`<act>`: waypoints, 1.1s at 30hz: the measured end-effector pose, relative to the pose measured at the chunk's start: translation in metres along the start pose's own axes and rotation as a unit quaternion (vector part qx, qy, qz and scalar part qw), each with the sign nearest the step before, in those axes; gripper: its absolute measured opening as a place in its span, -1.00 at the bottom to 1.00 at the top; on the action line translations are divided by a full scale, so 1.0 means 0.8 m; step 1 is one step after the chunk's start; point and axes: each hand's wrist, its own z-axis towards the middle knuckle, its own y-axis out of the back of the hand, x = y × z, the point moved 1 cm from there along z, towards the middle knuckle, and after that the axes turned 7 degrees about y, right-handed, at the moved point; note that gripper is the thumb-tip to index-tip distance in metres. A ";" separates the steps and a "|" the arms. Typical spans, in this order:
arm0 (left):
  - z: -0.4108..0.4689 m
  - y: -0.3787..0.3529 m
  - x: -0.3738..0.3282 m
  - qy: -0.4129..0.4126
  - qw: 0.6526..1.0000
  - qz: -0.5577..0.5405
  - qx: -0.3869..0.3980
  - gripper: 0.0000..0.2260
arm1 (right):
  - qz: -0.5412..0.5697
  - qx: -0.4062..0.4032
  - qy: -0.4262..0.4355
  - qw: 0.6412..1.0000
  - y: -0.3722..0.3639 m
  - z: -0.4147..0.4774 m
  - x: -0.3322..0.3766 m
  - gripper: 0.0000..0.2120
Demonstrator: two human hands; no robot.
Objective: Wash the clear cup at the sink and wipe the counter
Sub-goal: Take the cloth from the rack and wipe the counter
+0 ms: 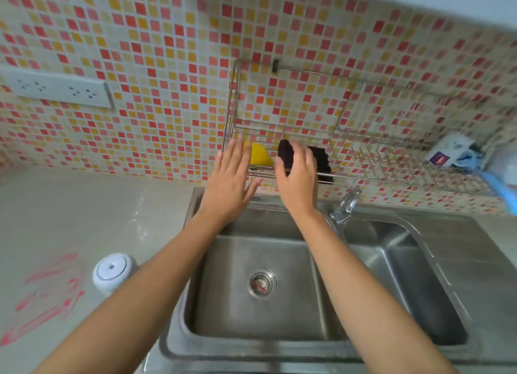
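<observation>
— Base: Status of the hands?

— Remote: Both reach to the wire rack [391, 163] on the tiled wall, centre frame. Right hand [296, 177]: grip closed round a dark cloth [323, 163] that lies in the rack. Left hand [229, 177]: grip wide, fingers straight, holding nothing, just beside a yellow sponge [260, 154] in the rack's left end.

— Base: And the cup?

— Remote: I read the clear cup [47, 298] at lower left of the frame, on the worktop [84, 205], well apart from both hands (blurred; only its red print shows plainly, so I cannot tell whether it stands or lies). A white round object [112, 271] sits near it, towards the sink [223, 289].

— Base: Sink?

— Remote: Steel, two basins, lower centre. Tap [345, 205] right of the right wrist. Blue-and-white packets [453, 149] at the rack's right end.
</observation>
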 end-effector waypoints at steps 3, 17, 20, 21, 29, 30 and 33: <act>0.035 -0.013 -0.017 0.012 0.998 0.054 0.021 -0.31 | -0.089 0.085 -0.043 0.991 0.000 0.048 -0.027 -0.48; 0.055 -0.026 -0.013 0.018 0.996 0.083 0.034 -0.25 | -0.270 0.323 -0.140 0.896 -0.035 0.112 -0.036 -0.86; 0.056 -0.025 -0.013 0.021 0.995 0.083 0.046 -0.23 | -0.246 0.286 -0.141 0.915 -0.029 0.112 -0.041 -0.82; 0.056 -0.025 -0.015 0.023 0.995 0.083 0.051 -0.22 | -0.221 0.261 -0.153 0.927 -0.027 0.109 -0.045 -0.80; 0.010 0.004 -0.007 0.032 0.995 -0.055 0.071 -0.26 | 0.028 0.003 -0.216 0.976 0.006 0.098 -0.047 -0.91; -0.009 0.012 0.003 0.042 0.994 -0.077 0.060 -0.27 | 0.038 -0.020 -0.201 0.979 0.014 0.094 -0.041 -0.91; -0.066 0.030 0.055 0.090 0.991 -0.095 0.032 -0.28 | 0.086 -0.094 -0.121 0.984 0.039 0.081 0.000 -0.89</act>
